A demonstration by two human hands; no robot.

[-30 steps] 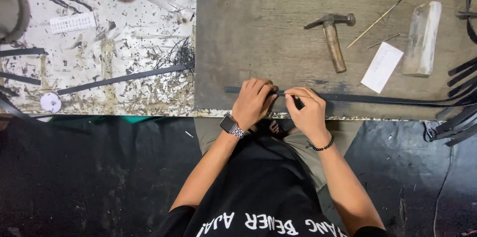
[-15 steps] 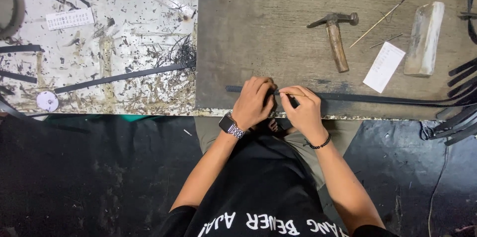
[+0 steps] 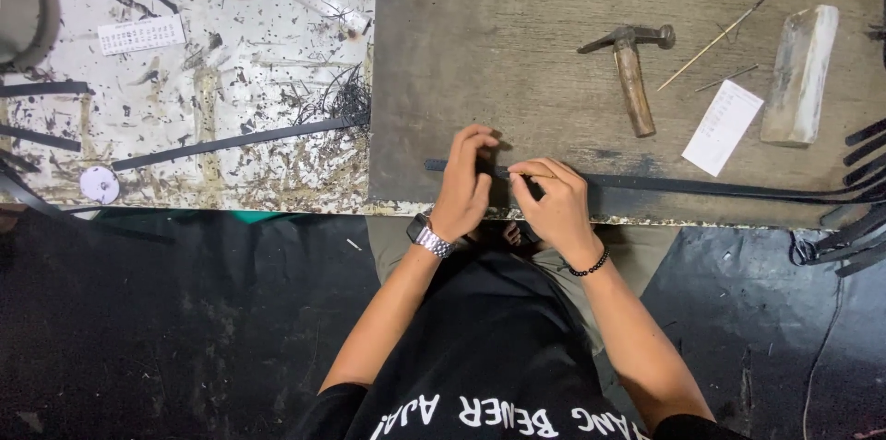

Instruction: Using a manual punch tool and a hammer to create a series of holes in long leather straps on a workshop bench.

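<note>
- Our left hand (image 3: pixel 464 189) presses down on a long black strip (image 3: pixel 701 187), fingers curled together over it near its left end.
- Our right hand (image 3: pixel 552 205) sits just beside it, thumb and forefinger pinched shut on a thin pale sliver (image 3: pixel 533 174) held against the strip (what the sliver is, we cannot tell).
- The strip lies flat along the near edge of the dark work board (image 3: pixel 517 53), running off to the right.
- We judge it light, thin and springy, likely slick, so pinning it flat beside the working point suits it better than gripping its far end.
- Farther out rest a hammer (image 3: pixel 632 71), a white paper slip (image 3: pixel 723 126) and a pale block (image 3: pixel 799 76).
</note>
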